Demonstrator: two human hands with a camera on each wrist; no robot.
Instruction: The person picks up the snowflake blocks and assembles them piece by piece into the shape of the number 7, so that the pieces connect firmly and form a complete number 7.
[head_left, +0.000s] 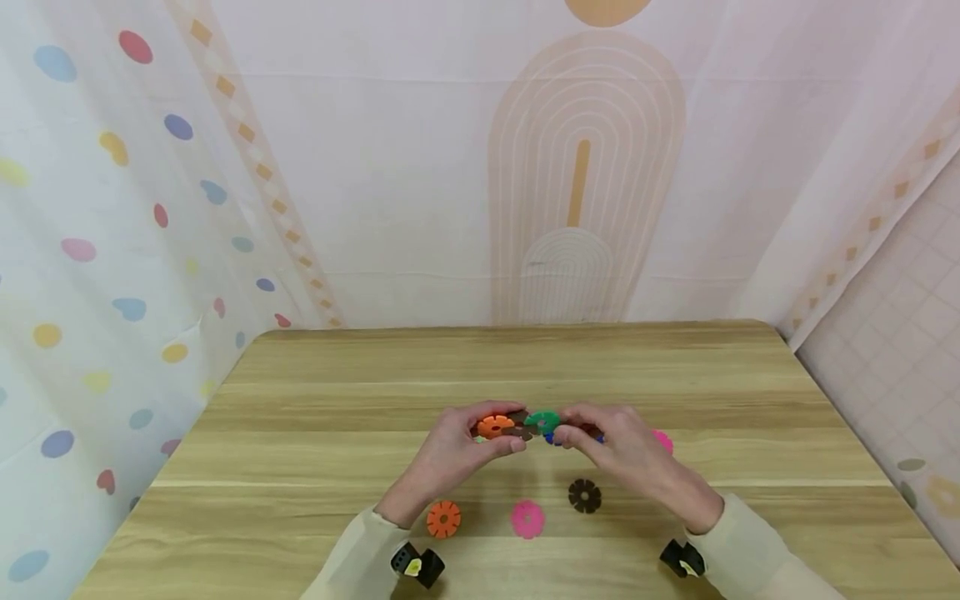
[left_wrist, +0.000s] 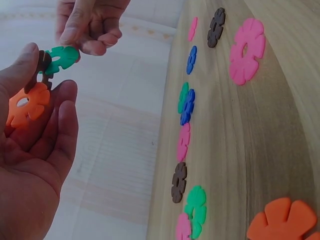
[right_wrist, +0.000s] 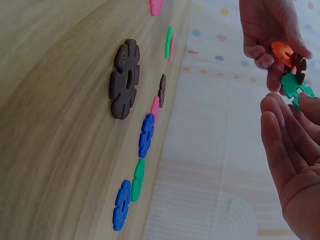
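Above the middle of the wooden table (head_left: 315, 433) my two hands meet. My left hand (head_left: 501, 430) pinches an orange flower-shaped disc (head_left: 492, 426) with a brown disc (left_wrist: 43, 67) slotted onto it. My right hand (head_left: 573, 430) pinches a green disc (head_left: 542, 420) whose edge touches the brown one. In the left wrist view the orange disc (left_wrist: 26, 106) lies between thumb and fingers, and the green disc (left_wrist: 63, 57) hangs from the right hand's fingertips (left_wrist: 95, 46). The right wrist view shows the green disc (right_wrist: 292, 86), brown disc (right_wrist: 299, 62) and orange disc (right_wrist: 281, 51) together in the air.
Loose discs lie on the table in front of me: orange (head_left: 443, 518), pink (head_left: 527, 518) and brown (head_left: 584, 496). Another pink disc (head_left: 663, 440) and a blue one (head_left: 551, 438) lie under the hands, with several more in a row. Patterned curtains hang behind and to the left.
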